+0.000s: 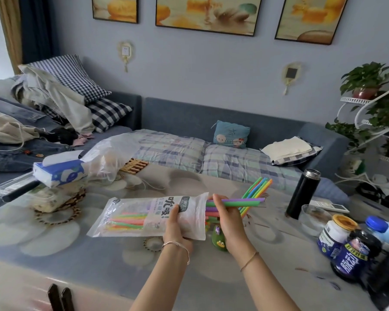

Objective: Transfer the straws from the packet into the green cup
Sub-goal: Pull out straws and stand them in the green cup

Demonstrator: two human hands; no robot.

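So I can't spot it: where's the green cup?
Head view, just right of centre: the green cup stands on the table between the left hand and right hand, partly hidden behind the packet's open end.

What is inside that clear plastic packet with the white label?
Pink, green and orange plastic straws show through the clear end of the packet. Its white label and the left hand cover their middle stretch.

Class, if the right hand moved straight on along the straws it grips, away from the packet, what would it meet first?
Probably the fanned straws standing in the green cup, though depth is unclear.
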